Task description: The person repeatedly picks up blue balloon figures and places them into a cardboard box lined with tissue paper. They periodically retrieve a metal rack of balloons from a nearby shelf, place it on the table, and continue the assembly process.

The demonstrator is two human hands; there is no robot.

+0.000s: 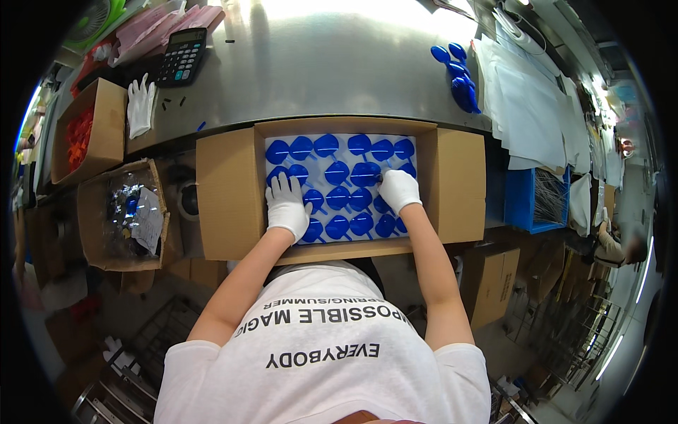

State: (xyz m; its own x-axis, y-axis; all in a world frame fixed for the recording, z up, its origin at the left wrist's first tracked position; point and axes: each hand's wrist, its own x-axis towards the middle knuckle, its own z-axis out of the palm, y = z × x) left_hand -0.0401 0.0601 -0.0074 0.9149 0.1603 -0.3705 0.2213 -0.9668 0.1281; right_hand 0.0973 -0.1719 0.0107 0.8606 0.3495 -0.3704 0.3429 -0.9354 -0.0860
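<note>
An open cardboard box (452, 191) in front of me holds rows of glossy blue rounded pieces (337, 173) with short thin stems, laid on a white sheet. My left hand (287, 205), in a white glove, lies over the pieces at the left side of the box. Its fingers are stretched out and somewhat apart, pointing away from me, and it grips nothing. At the right side, my gloved right hand (399, 189) has its fingers curled together at the edge of one blue piece (365, 174). The glove partly covers neighbouring pieces.
Beyond the box is a metal table (311, 78) with a calculator (182, 56), a white glove (141, 106) and more blue pieces (460, 85). Cartons stand left, one with red pieces (80, 139). To the right are white sheets (526, 106) and a blue bin (519, 198).
</note>
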